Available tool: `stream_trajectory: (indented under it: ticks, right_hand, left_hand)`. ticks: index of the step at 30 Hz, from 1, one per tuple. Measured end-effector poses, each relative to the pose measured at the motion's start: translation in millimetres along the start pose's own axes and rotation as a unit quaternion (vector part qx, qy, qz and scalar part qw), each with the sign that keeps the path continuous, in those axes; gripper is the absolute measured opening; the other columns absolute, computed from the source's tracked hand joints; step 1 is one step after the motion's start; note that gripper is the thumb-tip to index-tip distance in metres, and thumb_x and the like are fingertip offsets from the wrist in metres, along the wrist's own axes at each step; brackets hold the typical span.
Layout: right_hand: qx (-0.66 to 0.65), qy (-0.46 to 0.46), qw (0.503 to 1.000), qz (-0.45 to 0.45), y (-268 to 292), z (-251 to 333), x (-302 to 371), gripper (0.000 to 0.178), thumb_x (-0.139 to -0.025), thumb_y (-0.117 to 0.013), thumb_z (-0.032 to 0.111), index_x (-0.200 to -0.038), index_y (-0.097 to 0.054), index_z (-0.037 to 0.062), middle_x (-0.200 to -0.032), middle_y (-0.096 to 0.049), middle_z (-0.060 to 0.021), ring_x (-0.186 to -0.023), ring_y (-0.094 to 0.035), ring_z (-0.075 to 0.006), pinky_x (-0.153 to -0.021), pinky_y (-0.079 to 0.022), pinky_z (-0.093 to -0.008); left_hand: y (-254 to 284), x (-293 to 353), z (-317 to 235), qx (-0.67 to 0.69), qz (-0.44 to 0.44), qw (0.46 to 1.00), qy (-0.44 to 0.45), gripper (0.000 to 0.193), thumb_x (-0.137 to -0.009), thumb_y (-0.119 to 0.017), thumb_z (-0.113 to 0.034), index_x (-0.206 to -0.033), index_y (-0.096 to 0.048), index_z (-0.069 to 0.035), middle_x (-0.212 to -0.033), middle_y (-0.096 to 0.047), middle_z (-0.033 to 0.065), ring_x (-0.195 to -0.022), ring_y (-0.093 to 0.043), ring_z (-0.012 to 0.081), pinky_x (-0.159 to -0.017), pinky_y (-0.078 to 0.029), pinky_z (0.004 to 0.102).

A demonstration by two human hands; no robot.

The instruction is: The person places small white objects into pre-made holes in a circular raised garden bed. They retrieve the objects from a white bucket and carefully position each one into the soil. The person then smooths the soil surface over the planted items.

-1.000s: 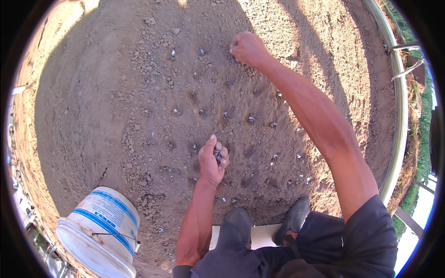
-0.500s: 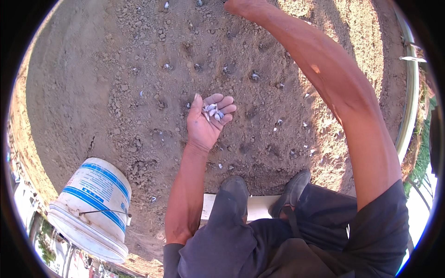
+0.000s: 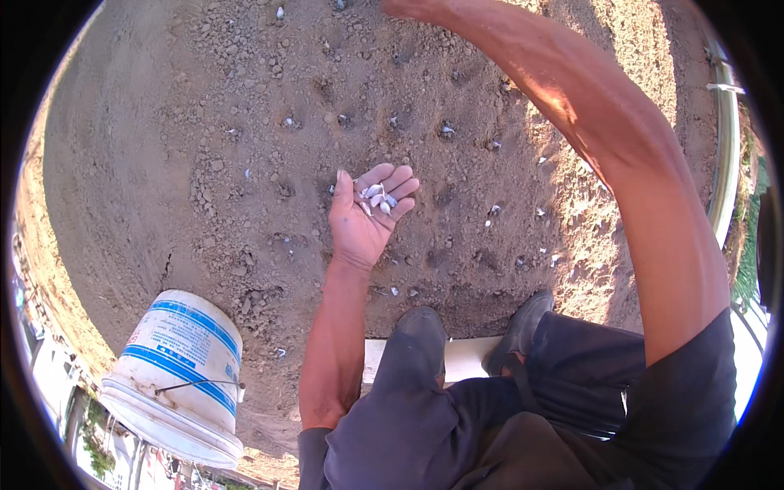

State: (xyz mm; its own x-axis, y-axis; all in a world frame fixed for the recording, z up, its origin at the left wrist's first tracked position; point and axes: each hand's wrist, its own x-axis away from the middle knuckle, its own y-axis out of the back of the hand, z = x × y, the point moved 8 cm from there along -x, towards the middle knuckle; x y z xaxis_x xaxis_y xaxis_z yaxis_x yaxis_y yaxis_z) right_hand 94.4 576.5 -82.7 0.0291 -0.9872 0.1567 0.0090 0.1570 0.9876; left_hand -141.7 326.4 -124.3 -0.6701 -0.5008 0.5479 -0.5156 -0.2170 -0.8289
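My left hand (image 3: pixel 359 233) is palm up over the soil, fingers slightly curled, cradling several garlic cloves (image 3: pixel 378 197). The cloves are small, pale and purplish, lying loose on the palm and fingers. My right arm stretches far forward, and my right hand (image 3: pixel 402 7) is cut by the top edge of the picture; its fingers are hidden. More garlic cloves (image 3: pixel 447 131) stand in small hollows in the dry brown soil (image 3: pixel 245 90), in rough rows ahead of and to the right of my left hand.
A white bucket (image 3: pixel 184 343) with blue bands and a wire handle stands at the lower left. My shoes (image 3: pixel 421 325) rest by a pale board (image 3: pixel 470 356) at the near edge of the soil. A pale curved rail (image 3: pixel 726 163) borders the right side.
My right arm has shifted slightly, its hand going a little farther out past the top edge. The view has moved slightly; my left hand still holds the cloves.
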Motion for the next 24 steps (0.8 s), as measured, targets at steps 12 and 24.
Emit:
stream_trajectory:
  ticks: [12,24]
  right_hand:
    - [-0.340,0.119,0.931,-0.055,31,104,169,0.012,-0.085,-0.065,0.011,-0.097,-0.066,0.0093,-0.086,-0.062,-0.0129,-0.083,-0.064,-0.0309,-0.072,-0.055,-0.0384]
    - [-0.129,0.195,0.965,-0.117,18,185,239,0.017,-0.073,-0.065,0.018,-0.087,-0.059,0.0093,-0.087,-0.055,-0.0044,-0.085,-0.059,-0.0209,-0.067,-0.050,-0.0336]
  left_hand:
    - [-2,-4,0,-0.013,0.033,0.999,-0.011,0.075,-0.100,-0.030,-0.058,-0.133,-0.048,0.008,-0.130,-0.057,0.0258,-0.119,-0.057,0.0398,-0.092,-0.055,0.0473]
    - [21,-7,1,-0.037,-0.021,0.999,-0.006,0.051,-0.102,-0.031,-0.054,-0.124,-0.053,-0.013,-0.130,-0.058,0.0057,-0.122,-0.056,0.0237,-0.102,-0.047,0.0439]
